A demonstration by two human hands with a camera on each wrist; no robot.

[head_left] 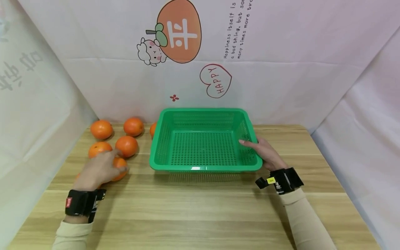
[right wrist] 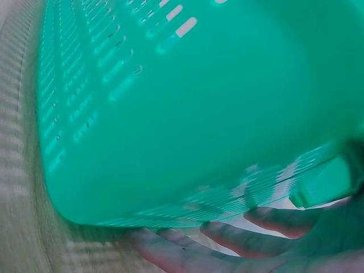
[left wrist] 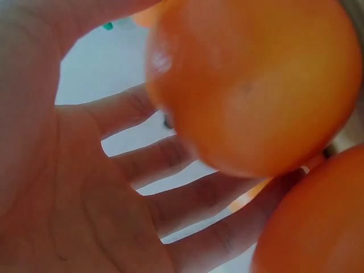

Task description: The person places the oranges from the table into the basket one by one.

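Note:
My left hand [head_left: 99,169] is among several oranges at the left of the table, nearest to one orange [head_left: 120,169] at its fingertips. In the left wrist view, the fingers [left wrist: 170,156] are spread and fairly straight behind a large orange [left wrist: 256,85], with a gap between palm and fruit. A second orange [left wrist: 324,222] shows at lower right. My right hand [head_left: 268,152] grips the right side of a green plastic basket [head_left: 203,168], thumb over the rim. Its other fingers [right wrist: 244,239] lie along the outside of the basket wall in the right wrist view.
More oranges lie left of the basket, among them a back-corner one [head_left: 101,129], one near the wall [head_left: 133,126] and one partly behind the basket [head_left: 152,130]. A printed white cloth [head_left: 265,90] hangs behind the wooden table [head_left: 200,215].

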